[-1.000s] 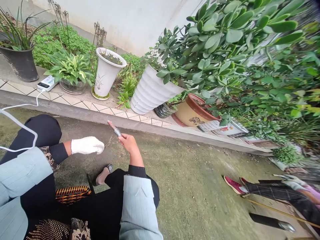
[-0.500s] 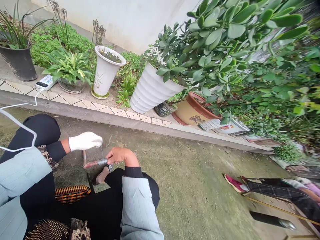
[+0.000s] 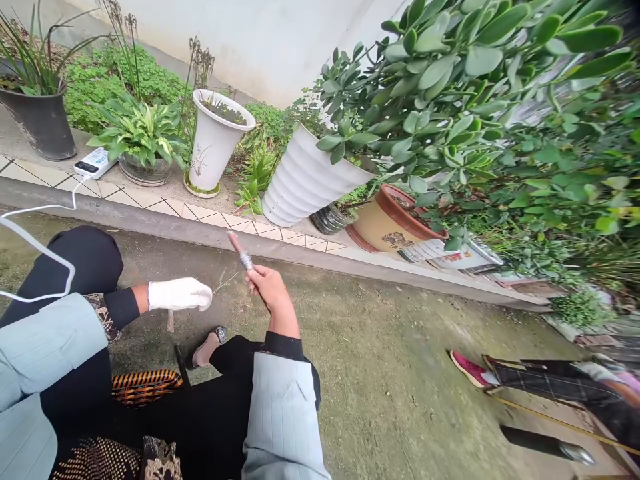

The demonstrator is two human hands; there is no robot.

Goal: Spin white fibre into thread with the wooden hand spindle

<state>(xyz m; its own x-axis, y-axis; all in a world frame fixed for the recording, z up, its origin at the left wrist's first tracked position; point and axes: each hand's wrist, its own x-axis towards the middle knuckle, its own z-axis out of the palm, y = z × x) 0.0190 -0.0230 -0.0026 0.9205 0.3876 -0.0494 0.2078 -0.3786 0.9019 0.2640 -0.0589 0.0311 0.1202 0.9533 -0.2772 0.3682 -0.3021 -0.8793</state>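
Observation:
My right hand (image 3: 269,291), bare, is closed around one end of a short wooden stick (image 3: 233,241) that points up and to the left. Silvery wire (image 3: 245,260) is wound in a coil on the stick just beyond my fingers. A thin strand runs from there down to my left hand (image 3: 181,294), which wears a white glove and has its fingers pinched on the strand. Under the glove a second piece of wood (image 3: 171,321) shows in part; the rest is hidden. The stick is tilted, held above the concrete ground.
A tiled ledge (image 3: 170,208) with several potted plants runs ahead, among them a white pot (image 3: 213,150). A power bank (image 3: 95,163) with a white cable (image 3: 47,250) lies there. An orange-black woven basket (image 3: 147,387) is between my legs. Another person's red shoe (image 3: 467,369) is at right.
My right hand has swung the stick up and to the right, turning it from nearly level to steep. The gloved left hand has moved slightly down and right, and the strand now slants between them.

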